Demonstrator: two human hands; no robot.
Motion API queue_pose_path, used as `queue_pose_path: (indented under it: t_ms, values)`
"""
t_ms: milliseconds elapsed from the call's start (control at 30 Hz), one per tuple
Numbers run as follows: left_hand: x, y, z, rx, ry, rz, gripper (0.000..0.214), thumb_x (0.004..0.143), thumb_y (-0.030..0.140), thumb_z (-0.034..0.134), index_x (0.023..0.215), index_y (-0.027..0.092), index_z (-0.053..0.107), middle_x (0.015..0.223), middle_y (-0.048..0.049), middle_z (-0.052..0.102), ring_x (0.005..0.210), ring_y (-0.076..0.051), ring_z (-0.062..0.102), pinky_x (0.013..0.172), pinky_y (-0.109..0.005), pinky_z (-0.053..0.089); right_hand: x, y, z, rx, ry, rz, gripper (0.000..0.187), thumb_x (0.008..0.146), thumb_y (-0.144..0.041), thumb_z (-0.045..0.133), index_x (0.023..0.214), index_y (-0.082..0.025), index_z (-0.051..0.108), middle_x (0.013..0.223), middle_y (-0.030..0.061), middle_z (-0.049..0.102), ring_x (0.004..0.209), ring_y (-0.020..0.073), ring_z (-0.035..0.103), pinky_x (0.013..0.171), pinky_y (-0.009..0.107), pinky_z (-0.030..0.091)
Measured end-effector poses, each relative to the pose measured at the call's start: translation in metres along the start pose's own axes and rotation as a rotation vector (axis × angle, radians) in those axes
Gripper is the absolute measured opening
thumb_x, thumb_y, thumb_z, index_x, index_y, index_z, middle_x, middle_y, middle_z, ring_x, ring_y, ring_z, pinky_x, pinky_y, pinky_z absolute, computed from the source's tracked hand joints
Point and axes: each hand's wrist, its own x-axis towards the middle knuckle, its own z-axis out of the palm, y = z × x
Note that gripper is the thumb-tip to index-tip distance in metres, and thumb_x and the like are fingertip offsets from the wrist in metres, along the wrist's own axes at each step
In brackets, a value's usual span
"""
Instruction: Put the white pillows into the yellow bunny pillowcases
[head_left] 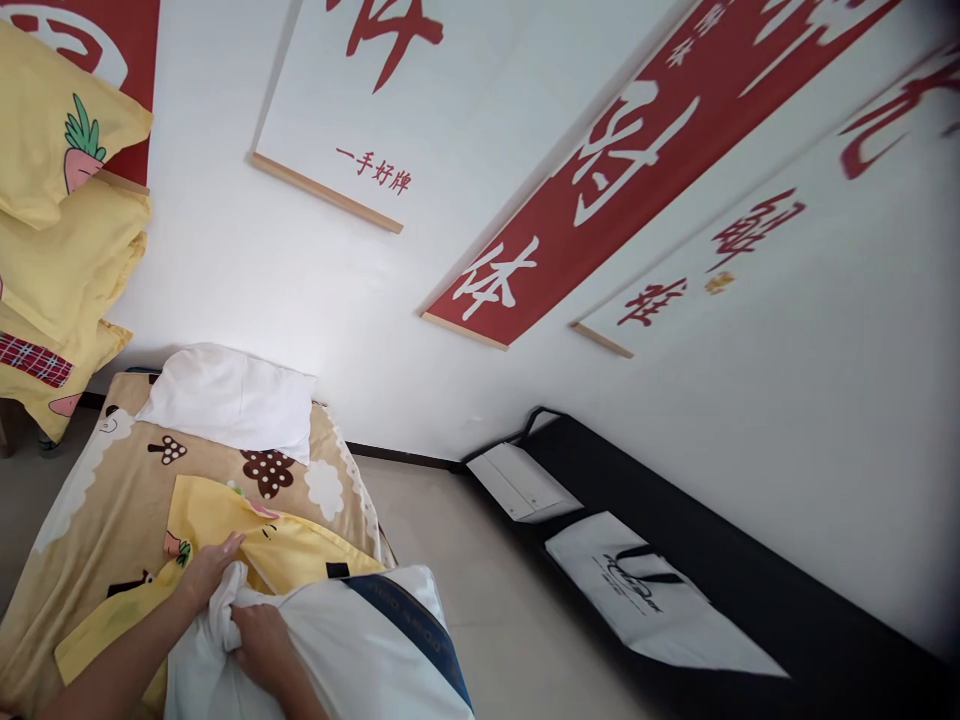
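Note:
A white pillow (pixel 337 640) with a dark blue lettered band lies in front of me, partly over a yellow pillowcase (pixel 300 550) printed with carrots. My right hand (pixel 262 640) is closed around a bunched end of the pillow. Just left of it, my left hand (pixel 210 572) is closed on the yellow fabric, right beside the gathered white end; its fingertips are partly hidden. Under both is a bed (pixel 52 600) with a tan blanket patterned with trees and clouds.
Another white pillow (pixel 232 400) lies at the bed's head, against the wall. Several yellow pillows (pixel 67 250) are stacked at the left. On the right, a long black bench (pixel 720 580) holds a white box (pixel 521 480) and a white bag (pixel 622 590). Lettered scrolls (pixel 487 290) hang on the wall.

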Motion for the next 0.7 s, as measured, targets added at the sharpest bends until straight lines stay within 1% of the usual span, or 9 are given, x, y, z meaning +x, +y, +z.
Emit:
queue_pose_path:
  t_ms: [100, 167, 267, 333, 400, 500, 600, 667, 700]
  values:
    - [0.006, 0.006, -0.016, 0.083, 0.029, 0.13, 0.066, 0.076, -0.005, 0.039, 0.138, 0.014, 0.052, 0.153, -0.0108, 0.037, 0.146, -0.026, 0.026, 0.119, -0.041, 0.025, 0.017, 0.006, 0.003, -0.037, -0.031, 0.035, 0.034, 0.064, -0.012, 0.056, 0.092, -0.024, 0.071, 0.092, 0.0038, 0.074, 0.088, 0.0259, 0.068, 0.074, 0.031, 0.045]
    - [0.004, 0.012, -0.021, 0.163, 0.041, 0.288, 0.059, 0.078, -0.002, 0.04, 0.134, 0.01, 0.056, 0.149, -0.0136, 0.044, 0.148, -0.023, 0.022, 0.122, -0.043, 0.018, 0.026, 0.022, 0.002, -0.054, -0.021, 0.118, 0.037, 0.068, -0.011, 0.055, 0.099, -0.021, 0.07, 0.095, 0.0074, 0.074, 0.088, 0.0258, 0.069, 0.074, 0.032, 0.046]
    - [-0.008, 0.017, -0.011, 0.224, 0.053, 0.451, 0.05, 0.084, 0.004, 0.041, 0.129, 0.01, 0.061, 0.144, -0.0148, 0.05, 0.148, -0.02, 0.021, 0.123, -0.042, 0.016, 0.034, 0.054, -0.003, -0.076, 0.041, 0.292, 0.038, 0.078, -0.008, 0.045, 0.107, -0.016, 0.069, 0.1, 0.014, 0.073, 0.092, 0.0253, 0.068, 0.079, 0.034, 0.047]
    - [-0.02, 0.019, 0.005, 0.244, 0.07, 0.446, 0.046, 0.083, 0.008, 0.046, 0.127, 0.009, 0.063, 0.147, -0.0159, 0.046, 0.148, -0.023, 0.02, 0.123, -0.043, 0.016, 0.035, 0.072, -0.012, -0.083, 0.093, 0.378, 0.035, 0.08, -0.009, 0.044, 0.104, -0.015, 0.07, 0.103, 0.0153, 0.072, 0.1, 0.0264, 0.066, 0.085, 0.036, 0.047]
    - [-0.033, 0.019, 0.02, 0.265, 0.068, 0.374, 0.05, 0.082, 0.01, 0.048, 0.131, 0.007, 0.059, 0.151, -0.0166, 0.038, 0.148, -0.025, 0.02, 0.123, -0.046, 0.016, 0.03, 0.082, -0.023, -0.079, 0.139, 0.404, 0.031, 0.08, -0.014, 0.05, 0.102, -0.017, 0.071, 0.107, 0.0135, 0.071, 0.106, 0.0275, 0.064, 0.09, 0.038, 0.046]
    - [-0.05, 0.019, 0.032, 0.274, 0.049, 0.26, 0.06, 0.081, 0.01, 0.043, 0.141, 0.008, 0.049, 0.157, -0.0113, 0.029, 0.148, -0.026, 0.02, 0.12, -0.05, 0.02, 0.01, 0.079, -0.028, -0.069, 0.203, 0.372, 0.039, 0.081, -0.02, 0.053, 0.118, -0.018, 0.066, 0.122, 0.0121, 0.066, 0.115, 0.0267, 0.059, 0.097, 0.039, 0.045]
    - [-0.063, 0.019, 0.036, 0.306, 0.166, 0.171, 0.063, 0.082, 0.007, 0.038, 0.143, 0.016, 0.046, 0.159, -0.0049, 0.025, 0.148, -0.023, 0.021, 0.118, -0.048, 0.023, -0.031, 0.058, 0.005, -0.086, 0.448, 0.148, 0.048, 0.088, -0.03, 0.051, 0.135, -0.02, 0.056, 0.135, 0.012, 0.059, 0.126, 0.0268, 0.054, 0.104, 0.042, 0.043]
    - [-0.07, 0.019, 0.039, 0.339, 0.306, 0.086, 0.054, 0.087, 0.01, 0.036, 0.137, 0.019, 0.053, 0.159, -0.0041, 0.027, 0.148, -0.021, 0.022, 0.118, -0.046, 0.023, -0.064, 0.036, 0.049, -0.107, 0.642, -0.094, 0.047, 0.087, -0.037, 0.055, 0.134, -0.031, 0.057, 0.127, 0.0071, 0.065, 0.116, 0.0271, 0.062, 0.095, 0.042, 0.05]
    - [-0.072, 0.018, 0.041, 0.346, 0.366, 0.036, 0.047, 0.09, 0.012, 0.036, 0.13, 0.02, 0.059, 0.158, -0.0037, 0.028, 0.147, -0.021, 0.023, 0.117, -0.046, 0.023, -0.079, 0.023, 0.073, -0.124, 0.66, -0.144, 0.045, 0.086, -0.035, 0.057, 0.131, -0.039, 0.058, 0.119, 0.0028, 0.07, 0.105, 0.0257, 0.067, 0.085, 0.039, 0.054]
